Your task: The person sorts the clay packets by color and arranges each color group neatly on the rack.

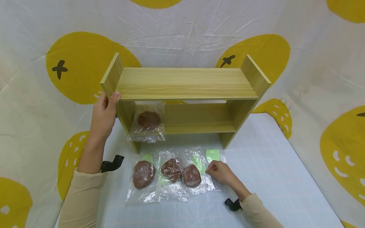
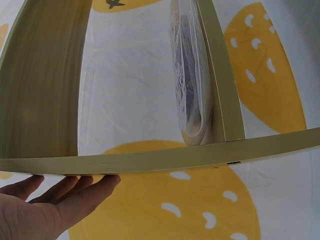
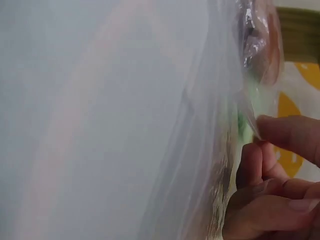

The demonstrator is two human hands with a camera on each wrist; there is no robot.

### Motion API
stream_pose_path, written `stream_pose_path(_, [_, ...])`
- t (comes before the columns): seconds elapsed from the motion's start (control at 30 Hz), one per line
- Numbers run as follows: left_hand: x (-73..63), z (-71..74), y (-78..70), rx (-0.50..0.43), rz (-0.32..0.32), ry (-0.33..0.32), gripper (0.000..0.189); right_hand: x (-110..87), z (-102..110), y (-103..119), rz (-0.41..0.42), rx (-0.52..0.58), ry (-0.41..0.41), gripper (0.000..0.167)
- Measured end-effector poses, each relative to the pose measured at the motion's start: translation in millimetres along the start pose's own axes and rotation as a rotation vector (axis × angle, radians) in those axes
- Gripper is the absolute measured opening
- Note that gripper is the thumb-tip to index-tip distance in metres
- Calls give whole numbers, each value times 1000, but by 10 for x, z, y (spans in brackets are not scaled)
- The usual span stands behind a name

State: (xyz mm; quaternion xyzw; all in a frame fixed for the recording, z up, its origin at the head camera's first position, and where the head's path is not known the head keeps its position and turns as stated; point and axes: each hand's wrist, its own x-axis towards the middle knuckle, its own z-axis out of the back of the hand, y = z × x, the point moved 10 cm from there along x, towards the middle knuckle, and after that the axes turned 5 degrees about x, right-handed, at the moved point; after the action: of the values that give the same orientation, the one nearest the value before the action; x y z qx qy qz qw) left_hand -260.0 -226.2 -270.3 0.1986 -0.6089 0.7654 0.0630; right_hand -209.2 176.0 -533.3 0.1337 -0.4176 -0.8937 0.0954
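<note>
My left hand (image 1: 104, 115) holds the left side panel of a two-tier wooden shelf (image 1: 186, 83), the thumb at its front edge. In the left wrist view, the fingers (image 2: 102, 187) touch the panel's outer side. On the lower tier, a clear plastic bag with a dark brown round piece (image 1: 149, 119) leans at the left end. My right hand (image 1: 220, 172) pinches the edge of a clear plastic bag (image 3: 250, 112) between thumb and forefinger, at the right end of a row of bags. A green patch (image 1: 212, 154) shows at that bag's top.
In front of the shelf lie bagged brown pieces: a large round one (image 1: 144, 174), a lumpy one (image 1: 171, 169) and a smaller one (image 1: 192, 175), with overlapping bags. A pale checked cloth (image 1: 273, 177) covers the table. Behind hangs a white sheet (image 1: 176, 34) with yellow shapes.
</note>
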Motion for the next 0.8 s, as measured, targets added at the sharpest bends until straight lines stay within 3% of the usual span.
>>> stream_pose_path(0.17, [-9,-8,-7,43,7,0,43,-35,-5,34,18,198,29,13])
stream_pose_path(0.3, [-6,-9,-13,12,-5,-2,42,-79,-43,96,4,389,86,16])
stream_pose_path(0.43, [-1,-5,-12,-10,-7,-4,40,-100,-59,108,-42,483,100,20])
stream_pose_path(0.57, [-3,-7,-5,45,9,-6,43,-116,-139,40,-136,612,151,22])
stream_pose_path(0.7, [-10,-14,-9,93,20,-4,45,-131,-215,-1,-177,680,210,24])
stream_pose_path(0.8, [-12,-14,-13,91,17,-3,45,-152,-278,-8,-186,748,270,38])
